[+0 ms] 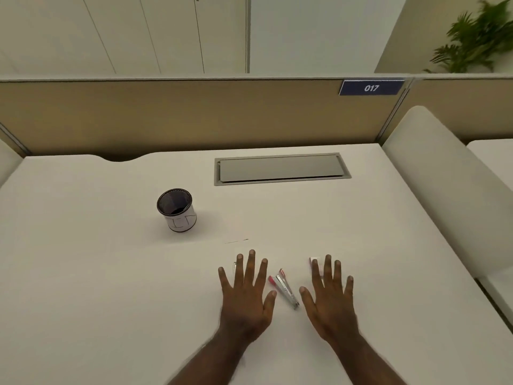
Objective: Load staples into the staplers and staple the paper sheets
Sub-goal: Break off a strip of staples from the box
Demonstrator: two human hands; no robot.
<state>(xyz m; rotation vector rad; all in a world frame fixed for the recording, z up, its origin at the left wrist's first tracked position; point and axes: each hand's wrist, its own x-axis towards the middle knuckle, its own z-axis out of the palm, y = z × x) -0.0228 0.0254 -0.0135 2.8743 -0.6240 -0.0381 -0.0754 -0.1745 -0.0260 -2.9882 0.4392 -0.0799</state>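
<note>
A small pink and silver stapler [283, 287] lies hinged open on the white desk, between my two hands. My left hand [247, 295] lies flat with fingers spread, just left of the stapler. Its fingertips partly cover a small silvery object [234, 267] that I cannot identify. My right hand [330, 298] lies flat with fingers spread, just right of the stapler. A small white and pink box [315, 261] shows at its fingertips, mostly hidden. White paper sheets [180, 273] lie under both hands, their far edge faintly visible.
A black mesh pen cup [176, 209] with a white paper label stands to the far left of my hands. A grey cable hatch [280, 168] is set in the desk near the beige partition [194, 112]. A white divider [433, 168] borders the desk's right side.
</note>
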